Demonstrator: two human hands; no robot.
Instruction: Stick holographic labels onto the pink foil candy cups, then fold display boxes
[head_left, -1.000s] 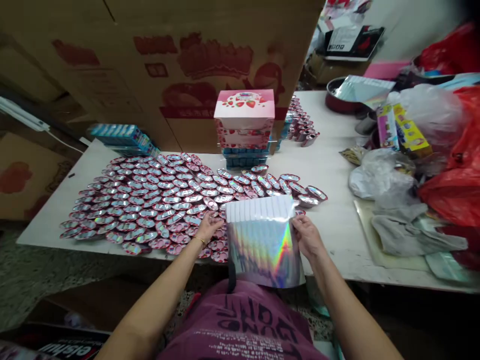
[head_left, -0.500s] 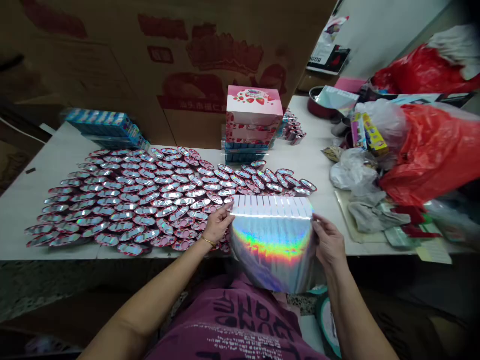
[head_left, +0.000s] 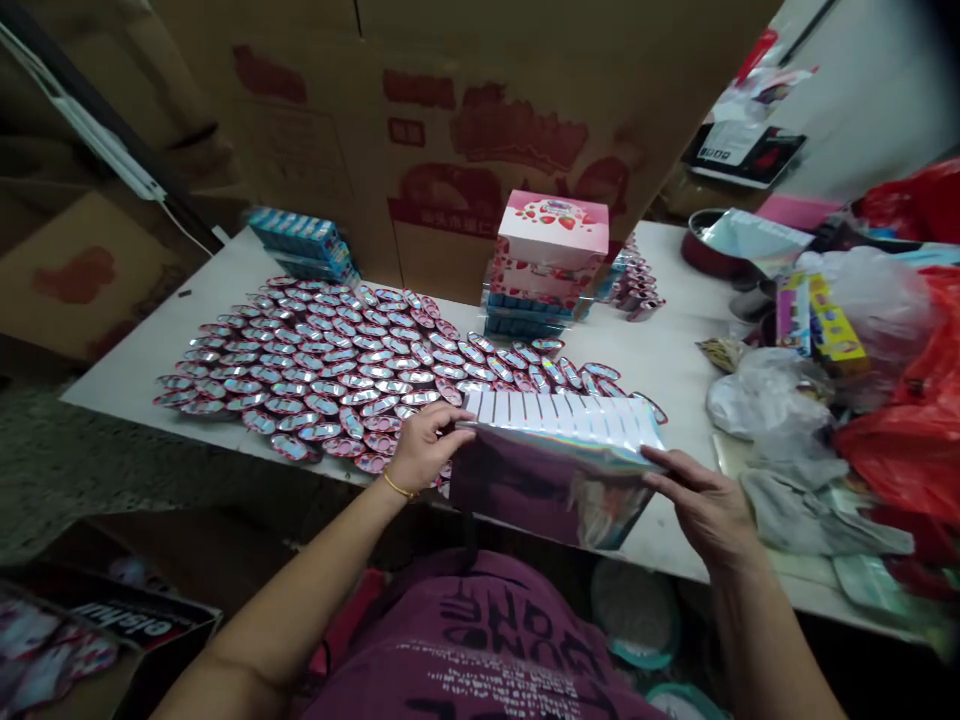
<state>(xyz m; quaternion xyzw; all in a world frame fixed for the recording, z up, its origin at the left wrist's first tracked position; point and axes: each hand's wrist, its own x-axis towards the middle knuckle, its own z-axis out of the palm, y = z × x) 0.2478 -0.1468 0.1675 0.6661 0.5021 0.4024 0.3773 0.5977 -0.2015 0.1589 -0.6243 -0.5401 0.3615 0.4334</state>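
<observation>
A shiny, mirror-like silver sheet [head_left: 555,475] is stretched between my two hands at the table's front edge. White strips parted by dark slits run along its far side. My left hand [head_left: 427,445] pinches its left corner between thumb and fingers. On the right side, my right hand [head_left: 701,500] grips the sheet the same way, with fingertips on its edge. Just beyond and to the left of the sheet, many small oval pieces with silver tops and red rims [head_left: 330,370] stand packed together on the white table [head_left: 120,350].
A pink strawberry-print box [head_left: 553,225] sits stacked on blue packs, against a large brown carton [head_left: 435,130]. More blue packs [head_left: 300,240] stand at the back left. To the right are plastic bags [head_left: 900,420], a dark red pot [head_left: 709,245] and a grey cloth [head_left: 810,515].
The sheet has tilted, so its rainbow glare is gone and it reflects the purple shirt. My right hand has shifted right and slightly down. The whole view has turned left.
</observation>
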